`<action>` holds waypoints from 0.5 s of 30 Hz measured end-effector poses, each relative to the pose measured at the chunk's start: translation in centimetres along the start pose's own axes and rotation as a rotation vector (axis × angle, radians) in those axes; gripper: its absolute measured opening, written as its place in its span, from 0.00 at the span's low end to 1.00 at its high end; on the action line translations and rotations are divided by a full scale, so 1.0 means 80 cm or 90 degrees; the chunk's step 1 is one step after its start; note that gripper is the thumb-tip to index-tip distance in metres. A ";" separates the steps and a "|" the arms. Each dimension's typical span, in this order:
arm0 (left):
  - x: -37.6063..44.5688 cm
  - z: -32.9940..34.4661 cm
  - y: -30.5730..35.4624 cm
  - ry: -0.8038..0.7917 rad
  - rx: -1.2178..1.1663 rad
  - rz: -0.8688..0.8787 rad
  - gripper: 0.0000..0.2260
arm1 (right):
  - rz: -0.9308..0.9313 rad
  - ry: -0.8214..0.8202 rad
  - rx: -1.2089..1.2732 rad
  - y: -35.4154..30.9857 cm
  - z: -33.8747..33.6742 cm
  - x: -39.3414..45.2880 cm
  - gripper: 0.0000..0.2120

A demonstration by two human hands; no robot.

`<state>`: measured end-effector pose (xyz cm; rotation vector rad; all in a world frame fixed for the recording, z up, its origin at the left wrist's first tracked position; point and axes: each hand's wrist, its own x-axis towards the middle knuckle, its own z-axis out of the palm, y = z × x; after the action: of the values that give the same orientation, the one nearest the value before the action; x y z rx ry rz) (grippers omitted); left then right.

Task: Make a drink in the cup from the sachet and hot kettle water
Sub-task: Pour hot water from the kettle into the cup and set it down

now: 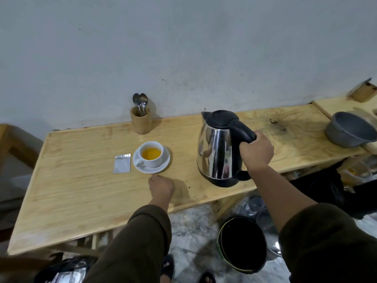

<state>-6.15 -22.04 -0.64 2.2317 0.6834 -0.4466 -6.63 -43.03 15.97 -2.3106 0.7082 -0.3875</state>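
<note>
A white cup with orange powder or liquid in it stands on a white saucer in the middle of the wooden table. Just left of the saucer lies a silver sachet, flat and torn at the top. The steel kettle with black lid and handle stands upright to the right of the cup, and my right hand grips its handle. My left hand rests as a loose fist on the table just in front of the saucer, holding nothing that I can see.
A wooden holder with spoons stands at the wall behind the cup. A grey metal bowl sits at the far right. On the floor below the table's front edge are a black bucket and a bag.
</note>
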 end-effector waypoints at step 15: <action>-0.034 0.079 0.022 -0.160 0.265 0.007 0.29 | 0.088 0.000 0.149 0.083 -0.020 0.030 0.12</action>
<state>-7.93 -28.68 -2.42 2.4995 0.4765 -0.9146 -7.94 -49.42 12.80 -2.0290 0.7747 -0.3860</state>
